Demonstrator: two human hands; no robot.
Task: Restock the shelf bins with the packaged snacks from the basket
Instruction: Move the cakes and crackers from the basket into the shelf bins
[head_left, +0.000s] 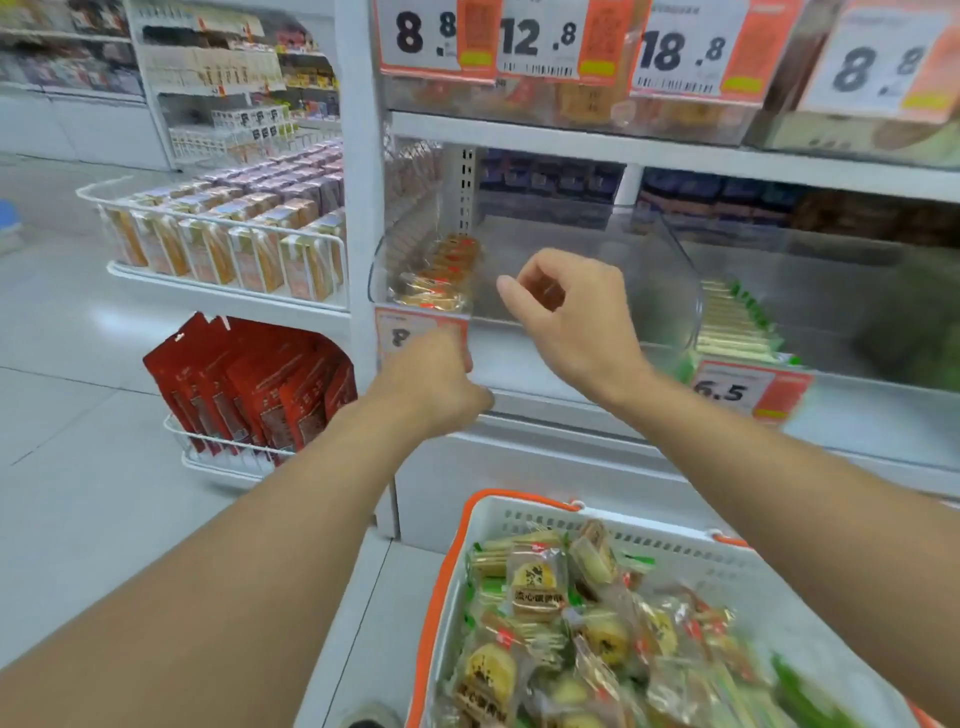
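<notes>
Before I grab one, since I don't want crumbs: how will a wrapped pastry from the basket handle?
The pastry looks small, so probably light. Its clear glossy wrapper may be slippery and crinkle under fingers. The cake inside likely crushes if squeezed. The packs lie loosely heaped in the basket, so neighbours may shift.

I see a white slotted basket (670, 551) with an orange rim and handle. The snack packets (540, 587) inside it are clear-wrapped, yellow and tan with dark print, some edged green or red. The shelf bin (597, 249) is clear plastic, holding a row of golden-brown packets (441, 275) with red marks. The price tags (540, 39) are white with black numerals and orange panels. The hanging pouches (249, 384) at the left are deep red.
</notes>
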